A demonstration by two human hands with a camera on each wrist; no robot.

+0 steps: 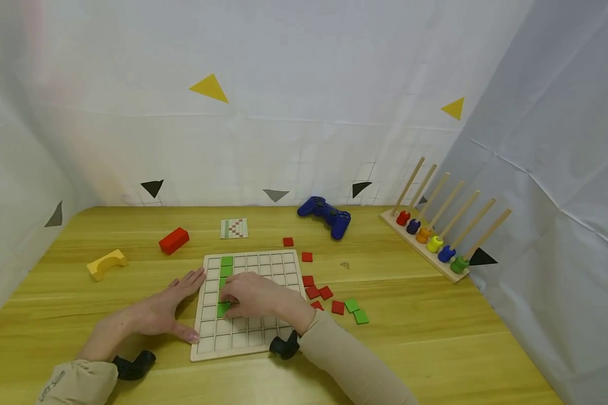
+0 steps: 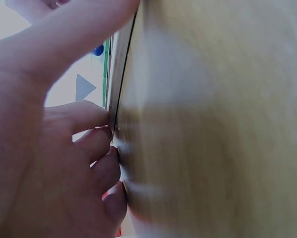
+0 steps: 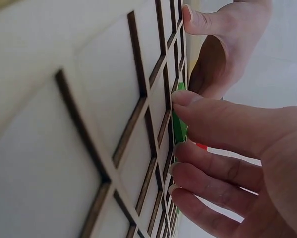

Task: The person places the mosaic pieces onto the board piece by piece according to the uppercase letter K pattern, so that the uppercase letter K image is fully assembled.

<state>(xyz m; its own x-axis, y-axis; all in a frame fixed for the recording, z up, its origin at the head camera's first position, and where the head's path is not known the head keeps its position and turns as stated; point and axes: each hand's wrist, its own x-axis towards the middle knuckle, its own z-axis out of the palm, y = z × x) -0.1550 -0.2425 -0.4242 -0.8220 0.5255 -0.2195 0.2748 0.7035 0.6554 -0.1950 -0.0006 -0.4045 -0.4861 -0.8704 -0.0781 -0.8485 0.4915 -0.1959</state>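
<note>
A pale wooden grid board [image 1: 238,340] lies on the table, with a column of green square tiles [image 1: 226,271] in its second column from the left. My left hand [image 1: 164,309] rests on the table with fingers and thumb spread, fingertips at the board's left edge [image 2: 119,74]. Over the board, my right hand [image 1: 255,295] bends down at the green column. Its thumb and fingertips pinch a green tile [image 3: 179,124] at the board's surface, partly covered by them. Another view of the left hand [image 3: 227,44] shows its thumb at the board's far edge.
Loose red tiles [image 1: 338,307] and green tiles [image 1: 361,317] lie right of the board. Behind it are a small pattern card [image 1: 233,228] and a blue game controller [image 1: 326,215]. A red block [image 1: 174,241] and yellow arch block [image 1: 106,264] sit left; a peg stand [image 1: 425,247] stands right.
</note>
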